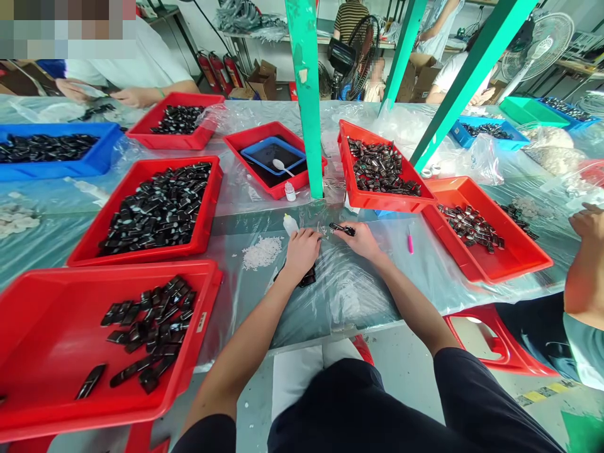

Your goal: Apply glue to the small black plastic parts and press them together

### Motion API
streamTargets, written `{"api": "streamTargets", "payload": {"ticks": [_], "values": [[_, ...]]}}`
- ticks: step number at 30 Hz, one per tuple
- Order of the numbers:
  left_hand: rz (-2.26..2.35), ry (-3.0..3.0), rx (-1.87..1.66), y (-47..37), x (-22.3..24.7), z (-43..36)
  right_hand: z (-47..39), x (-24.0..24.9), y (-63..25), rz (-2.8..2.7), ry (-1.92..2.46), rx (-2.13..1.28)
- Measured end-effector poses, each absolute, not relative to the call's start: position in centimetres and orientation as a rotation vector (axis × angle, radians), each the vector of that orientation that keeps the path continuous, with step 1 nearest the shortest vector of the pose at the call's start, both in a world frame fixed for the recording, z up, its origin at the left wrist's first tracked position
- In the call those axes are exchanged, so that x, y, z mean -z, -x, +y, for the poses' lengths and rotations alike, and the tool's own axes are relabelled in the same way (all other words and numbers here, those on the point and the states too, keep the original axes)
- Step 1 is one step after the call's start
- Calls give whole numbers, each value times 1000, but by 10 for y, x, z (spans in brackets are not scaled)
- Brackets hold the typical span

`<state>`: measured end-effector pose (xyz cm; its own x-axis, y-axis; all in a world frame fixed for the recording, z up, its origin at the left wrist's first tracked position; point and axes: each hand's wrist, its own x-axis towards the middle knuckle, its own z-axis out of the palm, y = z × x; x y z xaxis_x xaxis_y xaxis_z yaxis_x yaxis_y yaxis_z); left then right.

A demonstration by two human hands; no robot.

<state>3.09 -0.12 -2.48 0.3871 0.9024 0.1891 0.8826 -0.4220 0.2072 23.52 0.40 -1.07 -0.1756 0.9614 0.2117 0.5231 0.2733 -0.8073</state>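
My right hand (362, 240) is closed around a small glossy black plastic part (342, 229), holding it just over the table. To its left, my left hand (303, 248) has its fingers bent down and together by a few tiny clear pieces (324, 230). Whatever lies between those fingertips is too small to make out. Several black parts (308, 277) lie under and beside my left wrist. A pile of small whitish clear pieces (262, 252) is spread left of that hand. Just behind it stands a white squeeze bottle (289, 224) with a yellow tip.
Red trays of black parts stand left (214, 207) and right (346, 189). Behind, a red tray (236, 148) holds a blue tray (274, 139) and a white spoon (282, 166). A green post (306, 94) rises ahead. A pink-handled tool (410, 244) lies right. Other people sit around the table.
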Motion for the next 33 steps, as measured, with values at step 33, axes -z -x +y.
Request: {"api": "streamTargets", "payload": {"ticks": [33], "values": [[1041,-1568,-1116,-22,16,3,-4,4,-230,-1930,1095,-965]]}}
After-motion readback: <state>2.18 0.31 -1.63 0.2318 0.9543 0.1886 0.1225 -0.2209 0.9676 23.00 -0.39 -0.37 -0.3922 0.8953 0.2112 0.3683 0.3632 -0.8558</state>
